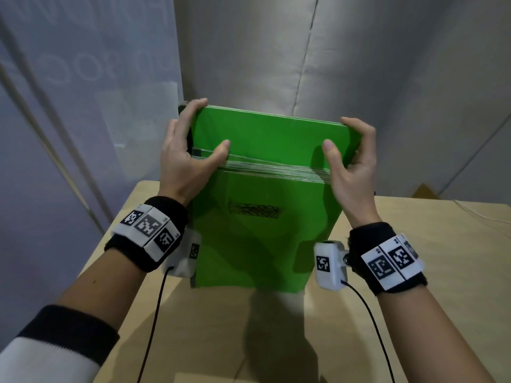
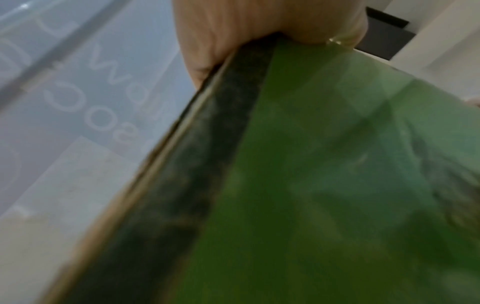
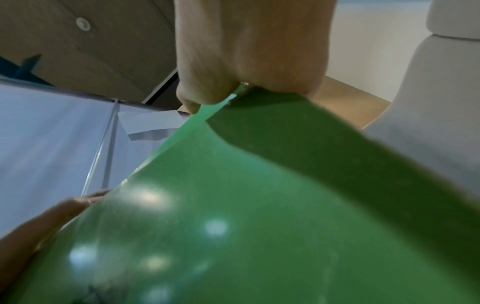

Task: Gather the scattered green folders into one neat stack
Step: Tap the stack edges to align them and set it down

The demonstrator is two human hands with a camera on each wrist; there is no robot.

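Status: the stack of flat glossy green card folders (image 1: 265,189) is standing on edge on the light wooden tabletop (image 1: 414,272). Left hand (image 1: 188,150) is clamped round the upper left side, thumb on the near face, fingers curled over the top edge. Right hand (image 1: 351,158) mirrors it on the upper right side. Between the thumbs the top edges show as a tight fan, with a rear group standing higher than the front ones. Below the grip, the front cover carries a scribbled-over dark label (image 1: 253,210). Gathering looks done; no loose folders in view. Left, I'd judge: square the edges, lay flat.
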